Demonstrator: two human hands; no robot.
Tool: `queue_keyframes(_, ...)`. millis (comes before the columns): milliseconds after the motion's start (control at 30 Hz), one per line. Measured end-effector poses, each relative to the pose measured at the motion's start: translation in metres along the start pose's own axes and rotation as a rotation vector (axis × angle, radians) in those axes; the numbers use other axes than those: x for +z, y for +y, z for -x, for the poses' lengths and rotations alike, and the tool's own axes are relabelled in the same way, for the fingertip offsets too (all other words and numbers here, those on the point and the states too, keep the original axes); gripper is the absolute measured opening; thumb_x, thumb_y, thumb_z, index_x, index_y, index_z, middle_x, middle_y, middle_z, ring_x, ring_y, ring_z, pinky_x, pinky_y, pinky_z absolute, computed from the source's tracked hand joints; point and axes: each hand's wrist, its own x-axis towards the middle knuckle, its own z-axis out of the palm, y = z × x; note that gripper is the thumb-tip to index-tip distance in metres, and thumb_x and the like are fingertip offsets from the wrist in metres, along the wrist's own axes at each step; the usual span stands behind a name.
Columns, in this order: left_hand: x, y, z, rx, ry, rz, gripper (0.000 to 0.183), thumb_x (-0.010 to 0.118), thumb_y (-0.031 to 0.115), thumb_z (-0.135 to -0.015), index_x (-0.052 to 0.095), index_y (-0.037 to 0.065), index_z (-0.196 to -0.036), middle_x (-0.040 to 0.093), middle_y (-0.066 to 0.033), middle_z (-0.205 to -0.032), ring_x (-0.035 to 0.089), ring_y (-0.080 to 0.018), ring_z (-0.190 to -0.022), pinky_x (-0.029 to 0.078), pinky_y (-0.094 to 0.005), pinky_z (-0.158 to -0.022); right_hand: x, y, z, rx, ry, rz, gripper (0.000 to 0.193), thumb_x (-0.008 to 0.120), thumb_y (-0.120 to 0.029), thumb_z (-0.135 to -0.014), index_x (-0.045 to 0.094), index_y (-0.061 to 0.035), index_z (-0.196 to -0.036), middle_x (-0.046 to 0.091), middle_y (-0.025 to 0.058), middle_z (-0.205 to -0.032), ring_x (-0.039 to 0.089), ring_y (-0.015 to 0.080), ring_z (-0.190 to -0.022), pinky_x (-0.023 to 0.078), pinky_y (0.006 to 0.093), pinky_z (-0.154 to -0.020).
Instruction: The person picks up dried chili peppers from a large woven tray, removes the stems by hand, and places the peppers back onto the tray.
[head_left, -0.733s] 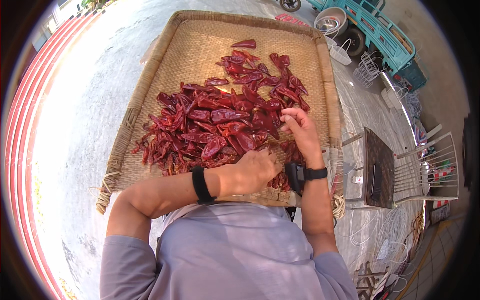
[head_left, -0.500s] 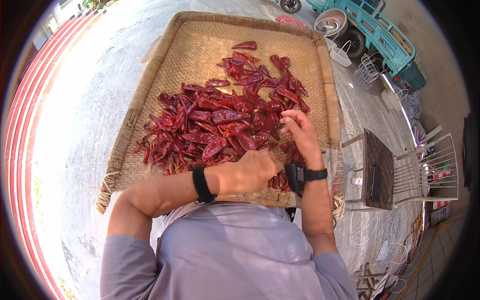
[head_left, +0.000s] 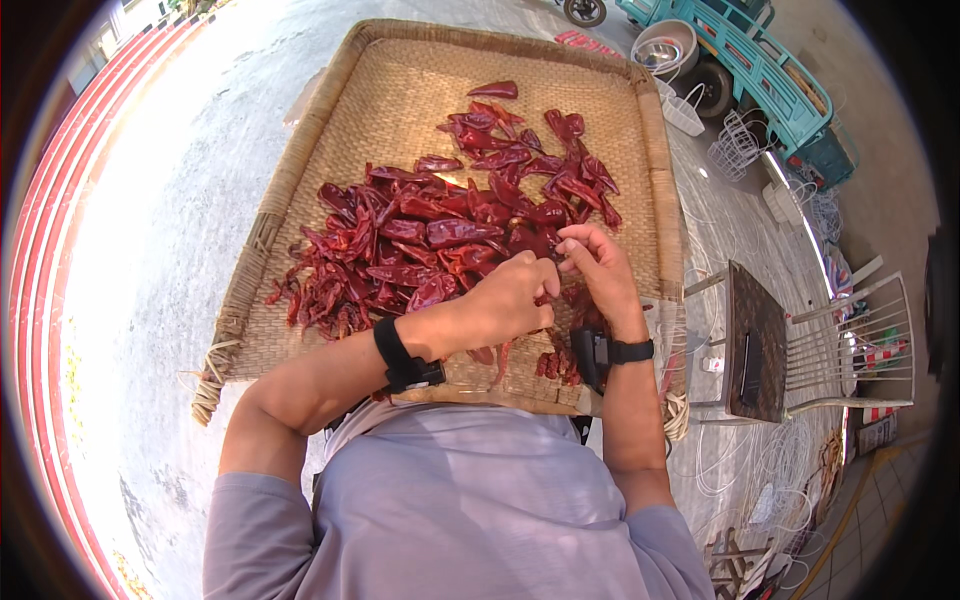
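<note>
A heap of dried red chili peppers [head_left: 410, 230] lies on a large woven bamboo tray [head_left: 400, 95] in front of me. My left hand [head_left: 512, 300] is closed above the near right part of the heap, its fingers curled inward; what it grips is hidden. Just to its right, my right hand [head_left: 600, 268] has thumb and forefinger pinched together beside a dark chili at the heap's right edge. Whether something small sits in that pinch is unclear. The hands are nearly touching. Smaller, darker chili pieces [head_left: 558, 366] lie near the tray's front edge, by my right wrist.
Right of the tray stand a dark-topped stool [head_left: 755, 340] and a pale slatted chair [head_left: 850, 340]. Farther back are a teal cargo tricycle [head_left: 745, 75], a metal basin [head_left: 660, 50] and white baskets [head_left: 684, 115]. Red-striped steps [head_left: 75, 190] run along the left.
My left hand has lifted from near the tray's front and moved away from me, up beside the right hand. Chili pieces it covered now show beneath it. The right hand has barely moved.
</note>
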Motion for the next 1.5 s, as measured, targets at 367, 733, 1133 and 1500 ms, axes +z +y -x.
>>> queue_keyframes(367, 0.002, -0.005, -0.008, -0.038, 0.237, 0.155, 0.014, 0.065, 0.005, -0.077, 0.051, 0.003, -0.082, 0.048, -0.0082, -0.083, 0.051, -0.0162, -0.071, 0.044, -0.0296, -0.062, 0.005, 0.003, 0.001, -0.137, -0.164, 0.105, 0.022, 0.053, -0.020, -0.092, 0.058, -0.0014, -0.104, 0.060, 0.0014, -0.089, 0.055, 0.0086, -0.078, 0.044, 0.0220, -0.071)
queue_keyframes(733, -0.001, -0.014, -0.013, -0.041, 0.406, 0.149, 0.015, 0.061, 0.005, -0.080, 0.048, 0.001, -0.085, 0.048, -0.0082, -0.082, 0.053, -0.0149, -0.070, 0.045, -0.0291, -0.062, 0.004, -0.010, 0.005, -0.009, -0.211, 0.010, 0.023, 0.051, -0.021, -0.093, 0.057, -0.0027, -0.106, 0.057, 0.0002, -0.084, 0.054, 0.0071, -0.076, 0.046, 0.0212, -0.065)
queue_keyframes(1133, -0.009, -0.012, -0.014, -0.115, 0.340, 0.230, 0.018, 0.055, 0.008, -0.084, 0.053, 0.001, -0.101, 0.048, -0.0119, -0.100, 0.053, -0.0204, -0.088, 0.046, -0.0321, -0.076, -0.002, -0.013, -0.001, -0.091, 0.184, -0.101, 0.023, 0.054, -0.017, -0.091, 0.054, -0.0035, -0.109, 0.060, 0.0034, -0.087, 0.055, 0.0075, -0.067, 0.046, 0.0210, -0.062)
queue_keyframes(1500, 0.000, -0.011, -0.015, 0.112, 0.137, -0.026, 0.020, 0.057, 0.003, -0.074, 0.059, 0.006, -0.094, 0.054, -0.0117, -0.091, 0.050, -0.0292, -0.092, 0.041, -0.0369, -0.083, -0.024, -0.002, -0.001, -0.016, 0.172, 0.144, 0.016, 0.056, -0.013, -0.089, 0.060, -0.0030, -0.100, 0.060, 0.0005, -0.078, 0.052, 0.0058, -0.063, 0.043, 0.0197, -0.058)
